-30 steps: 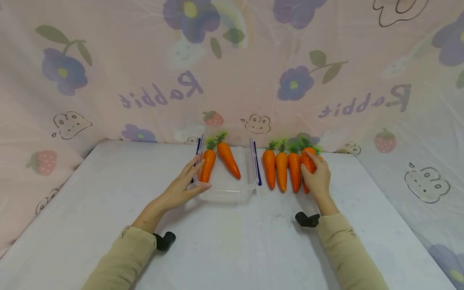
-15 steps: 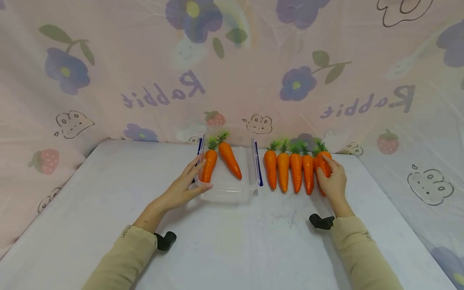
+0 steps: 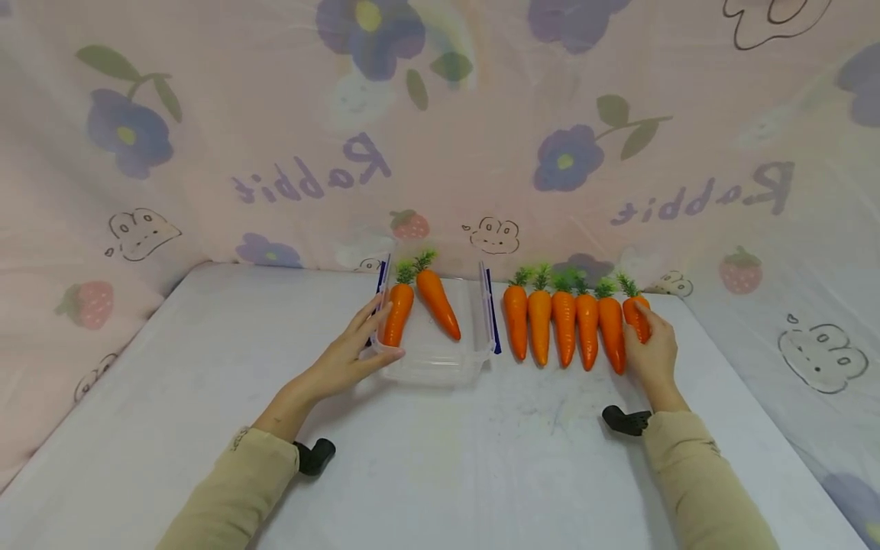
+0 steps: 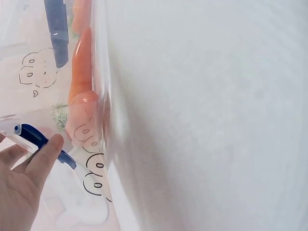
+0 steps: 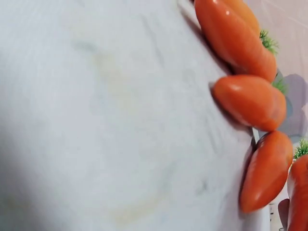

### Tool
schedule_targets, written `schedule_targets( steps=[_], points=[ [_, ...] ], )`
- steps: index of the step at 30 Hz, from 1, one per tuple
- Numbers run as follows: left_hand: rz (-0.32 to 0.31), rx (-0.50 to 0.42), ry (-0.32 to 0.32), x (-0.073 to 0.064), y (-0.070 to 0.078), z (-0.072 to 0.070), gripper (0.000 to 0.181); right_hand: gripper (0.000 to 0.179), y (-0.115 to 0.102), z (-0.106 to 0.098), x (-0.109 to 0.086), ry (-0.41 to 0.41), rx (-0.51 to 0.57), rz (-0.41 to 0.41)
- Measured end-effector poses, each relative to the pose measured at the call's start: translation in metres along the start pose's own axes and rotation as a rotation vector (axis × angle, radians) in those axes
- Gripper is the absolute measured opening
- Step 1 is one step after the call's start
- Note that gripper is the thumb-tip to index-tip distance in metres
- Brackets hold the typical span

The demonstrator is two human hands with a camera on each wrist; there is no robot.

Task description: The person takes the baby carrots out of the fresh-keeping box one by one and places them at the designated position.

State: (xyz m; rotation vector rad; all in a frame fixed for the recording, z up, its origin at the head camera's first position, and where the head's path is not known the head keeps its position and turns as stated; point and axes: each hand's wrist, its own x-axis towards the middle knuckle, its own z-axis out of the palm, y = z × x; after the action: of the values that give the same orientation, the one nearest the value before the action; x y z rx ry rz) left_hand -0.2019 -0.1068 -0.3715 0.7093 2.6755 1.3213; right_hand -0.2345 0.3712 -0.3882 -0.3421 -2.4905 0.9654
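A clear plastic food box (image 3: pixel 433 371) with blue side latches stands at the back of the table. Two orange carrots with green tops lie in it, one upright along the left wall (image 3: pixel 397 315) and one slanted (image 3: pixel 440 307). My left hand (image 3: pixel 341 357) rests against the box's left side, fingers fairly straight; in the left wrist view its fingers touch a blue latch (image 4: pixel 34 134). My right hand (image 3: pixel 653 351) grips the carrot (image 3: pixel 637 319) at the right end of a row. In the right wrist view this carrot (image 5: pixel 299 192) shows only at the edge.
Several more carrots (image 3: pixel 540 328) lie side by side between the box and my right hand, tips toward me. A printed cloth (image 3: pixel 440 153) hangs behind the white table (image 3: pixel 440 473). Black wrist mounts (image 3: pixel 316 458) sit on both wrists.
My right hand has moved right along the carrots, leaving two of them standing in line and taking hold of the rightmost. The left hand and the box stay where they were.
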Motion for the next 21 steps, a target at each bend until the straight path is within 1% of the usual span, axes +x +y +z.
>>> schedule_targets(
  steps=[3, 5, 10, 21],
  points=[
    [-0.005, 0.0, 0.0, 0.0, 0.0, -0.001, 0.081, 0.047, 0.005, 0.001, 0.002, -0.015, -0.003, -0.007],
    [-0.006, -0.002, -0.001, 0.0, 0.0, -0.001, 0.081, 0.048, 0.009, 0.002, 0.004, -0.033, -0.007, 0.005],
    [0.002, -0.013, -0.004, 0.0, 0.0, 0.0, 0.08, 0.05, 0.015, 0.003, 0.009, -0.083, -0.024, 0.068],
    [-0.001, -0.006, 0.002, 0.0, 0.0, 0.001, 0.08, 0.055, 0.018, 0.003, 0.016, -0.209, -0.046, 0.163]
  ],
)
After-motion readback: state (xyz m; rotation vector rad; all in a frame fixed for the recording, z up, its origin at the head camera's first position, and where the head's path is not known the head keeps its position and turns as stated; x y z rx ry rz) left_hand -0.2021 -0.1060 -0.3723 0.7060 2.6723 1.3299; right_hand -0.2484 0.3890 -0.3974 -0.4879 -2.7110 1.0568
